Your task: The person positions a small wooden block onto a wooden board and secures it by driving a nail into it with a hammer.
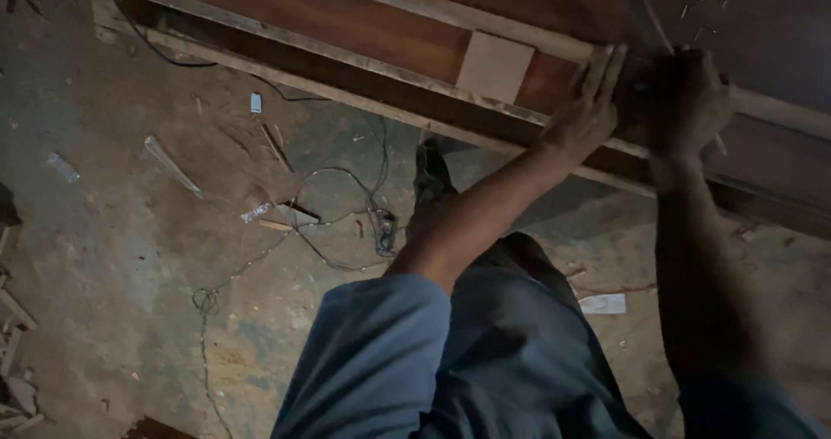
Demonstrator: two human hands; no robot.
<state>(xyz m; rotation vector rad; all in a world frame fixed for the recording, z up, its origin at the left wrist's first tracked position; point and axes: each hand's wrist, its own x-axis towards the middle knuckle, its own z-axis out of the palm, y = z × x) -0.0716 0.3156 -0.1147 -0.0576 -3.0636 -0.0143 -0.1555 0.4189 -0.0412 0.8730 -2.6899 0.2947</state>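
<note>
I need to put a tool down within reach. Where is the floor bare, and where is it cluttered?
Barest: the grey concrete floor at left, between the thin black cable and the wood offcuts at the left edge. Crowded: the cable and splinters below the long reddish-brown wooden board, and the board's edge where the left hand and right hand press.

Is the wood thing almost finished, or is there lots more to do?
Some looks done: the brown wooden panel already has a pale rail along it and a light square block on it. Offcuts litter the floor. Right now the left hand lies flat on the panel's edge and the right hand grips there, what it holds too dark to tell. How much remains is unclear.
</note>
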